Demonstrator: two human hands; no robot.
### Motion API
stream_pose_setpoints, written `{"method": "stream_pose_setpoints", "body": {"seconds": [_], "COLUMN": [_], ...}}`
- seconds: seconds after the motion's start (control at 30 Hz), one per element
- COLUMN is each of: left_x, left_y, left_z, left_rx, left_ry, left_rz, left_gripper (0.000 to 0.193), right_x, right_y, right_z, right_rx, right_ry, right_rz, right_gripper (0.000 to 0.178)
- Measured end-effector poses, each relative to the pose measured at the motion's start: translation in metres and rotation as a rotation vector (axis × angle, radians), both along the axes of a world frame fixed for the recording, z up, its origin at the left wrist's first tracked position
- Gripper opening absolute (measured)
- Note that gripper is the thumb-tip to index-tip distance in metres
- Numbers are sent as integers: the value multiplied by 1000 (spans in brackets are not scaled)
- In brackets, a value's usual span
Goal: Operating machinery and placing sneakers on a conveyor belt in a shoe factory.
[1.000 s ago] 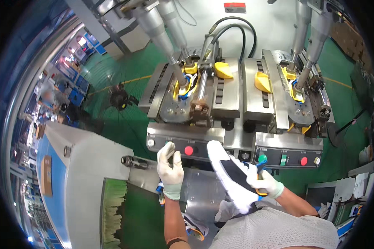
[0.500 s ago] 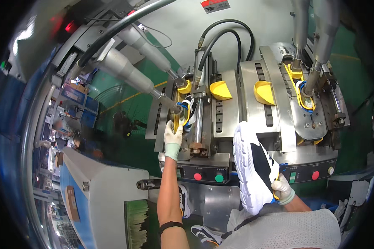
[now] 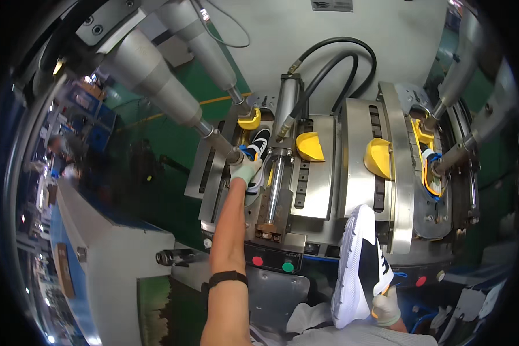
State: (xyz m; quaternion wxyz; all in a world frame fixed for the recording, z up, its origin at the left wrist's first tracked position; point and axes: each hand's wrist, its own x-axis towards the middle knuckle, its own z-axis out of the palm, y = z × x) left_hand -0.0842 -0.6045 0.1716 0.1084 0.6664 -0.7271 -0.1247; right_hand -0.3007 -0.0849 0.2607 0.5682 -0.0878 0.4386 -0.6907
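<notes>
My gloved left hand is closed around the ankle opening of a black-and-white sneaker at the left press station. Blue material shows by the fingers, some of which are hidden. This sneaker leans over beside the yellow toe pad, below a metal press rod. Near my body, my gloved right hand grips a second sneaker by its heel end. That one stands toe up, its thick white sole facing left and its dark side panel facing right.
A third shoe sits under press rods in the right station. Yellow curved pads are fixed to steel plates between the stations. Black hoses arch behind. Red and green buttons line the front panel.
My left hand has shifted from the mould's near end onto the sneaker's opening, and more of that shoe shows now. The second sneaker is lower in view, still in my right hand. The view has shifted.
</notes>
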Motion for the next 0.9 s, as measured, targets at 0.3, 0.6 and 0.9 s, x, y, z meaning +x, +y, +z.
{"method": "stream_pose_setpoints", "body": {"seconds": [0.3, 0.6, 0.9], "left_x": [52, 143, 235], "left_y": [23, 174, 414], "left_z": [48, 168, 69], "left_rx": [-66, -320, -134], "left_ry": [200, 670, 789], "left_rz": [40, 139, 472], "left_gripper": [77, 58, 51], "right_x": [8, 67, 132], "right_y": [-47, -205, -492], "right_z": [12, 28, -90], "right_rx": [-41, -102, 225], "right_ry": [114, 166, 779], "right_rz": [67, 280, 230], "right_gripper": [50, 40, 35]}}
